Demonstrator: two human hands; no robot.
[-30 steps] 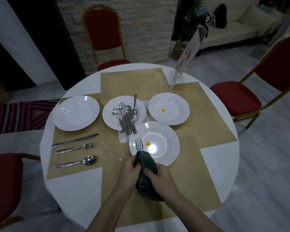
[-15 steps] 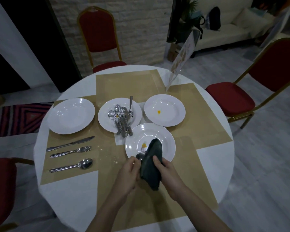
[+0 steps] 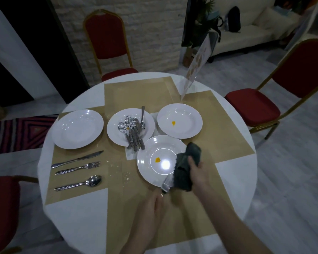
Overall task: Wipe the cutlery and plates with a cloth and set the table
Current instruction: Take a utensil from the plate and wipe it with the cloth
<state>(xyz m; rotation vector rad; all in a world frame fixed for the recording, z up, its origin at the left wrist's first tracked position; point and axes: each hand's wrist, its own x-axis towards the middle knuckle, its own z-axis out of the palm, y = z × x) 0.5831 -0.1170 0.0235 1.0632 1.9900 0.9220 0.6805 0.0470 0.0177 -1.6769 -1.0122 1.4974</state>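
Note:
My left hand point(image 3: 151, 206) grips the handle of a fork point(image 3: 167, 184), whose tines point up over the near rim of a white plate point(image 3: 147, 162) with an orange spot. My right hand point(image 3: 197, 173) holds a dark cloth point(image 3: 185, 167) beside the fork's tines, at the plate's right edge. A middle plate point(image 3: 114, 132) carries a pile of cutlery point(image 3: 134, 132). A clean plate point(image 3: 77, 129) lies at the left, and a spotted plate point(image 3: 180, 123) at the right. A knife point(image 3: 77, 159), fork point(image 3: 78, 167) and spoon point(image 3: 79, 184) lie in a row on the left placemat.
The round white table point(image 3: 75, 222) bears brown placemats point(image 3: 140, 94) and crumbs near the middle. A clear menu stand point(image 3: 196, 65) rises at the far edge. Red chairs stand at the back point(image 3: 106, 33), right point(image 3: 251, 107) and left point(image 3: 2, 208).
The cloth has slid off the fork's tines to the right with my right hand. The fork's tines show again, lower and nearer to me, and my hands have moved apart.

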